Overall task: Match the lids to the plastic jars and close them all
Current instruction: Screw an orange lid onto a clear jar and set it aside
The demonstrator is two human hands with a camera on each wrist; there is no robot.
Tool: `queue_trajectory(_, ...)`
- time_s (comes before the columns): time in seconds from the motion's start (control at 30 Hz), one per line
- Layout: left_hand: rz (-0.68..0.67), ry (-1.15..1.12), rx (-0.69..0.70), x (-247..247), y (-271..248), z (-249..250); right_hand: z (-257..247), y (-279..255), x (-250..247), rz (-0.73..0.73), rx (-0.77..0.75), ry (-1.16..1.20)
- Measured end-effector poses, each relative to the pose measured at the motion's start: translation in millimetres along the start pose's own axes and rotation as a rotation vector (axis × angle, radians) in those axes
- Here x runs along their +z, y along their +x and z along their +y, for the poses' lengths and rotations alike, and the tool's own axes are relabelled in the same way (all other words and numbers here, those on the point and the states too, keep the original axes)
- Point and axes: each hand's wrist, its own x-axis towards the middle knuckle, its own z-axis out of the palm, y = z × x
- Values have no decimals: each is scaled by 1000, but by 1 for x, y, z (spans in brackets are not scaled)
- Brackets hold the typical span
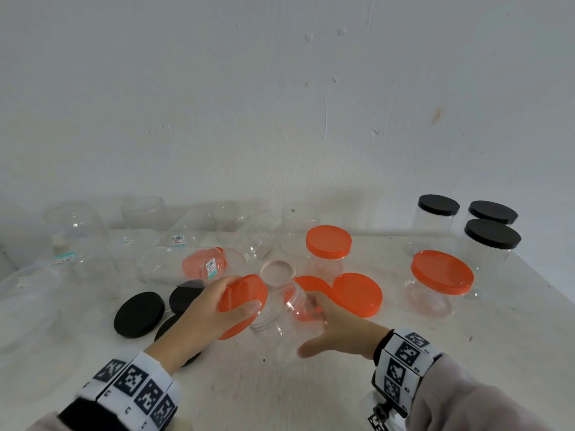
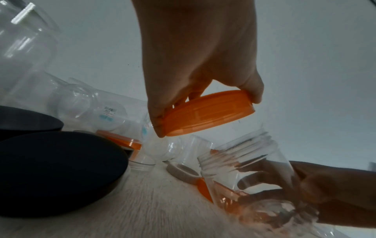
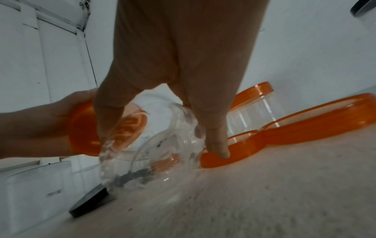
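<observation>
Head view: left hand (image 1: 199, 318) grips an orange lid (image 1: 244, 303); right hand (image 1: 342, 328) clasps a tilted clear jar (image 1: 280, 318).

wall (image 1: 280, 104): white, scuffed, small marks | table (image 1: 466, 353): whitish, worn | light: even, soft

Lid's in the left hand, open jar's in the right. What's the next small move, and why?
Probably bring the orange lid squarely over the clear jar's threaded mouth and seat it. The left hand grips the lid just beside the mouth, not yet on it, and the right hand holds the jar tilted toward it. Threads show bare, so no turning yet.
</observation>
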Motion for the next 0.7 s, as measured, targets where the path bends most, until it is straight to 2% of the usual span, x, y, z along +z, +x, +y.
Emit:
queue_trajectory(0.17, -33, 114, 58, 15, 1, 3, 10, -3, -6, -15, 34, -60)
queue_trajectory(0.33, -74, 206, 136, 31, 3, 11, 10, -3, -2, -11, -19, 6)
queue_trajectory(0.7, -50, 457, 287, 59, 13, 15, 8, 0, 8, -2, -68, 71)
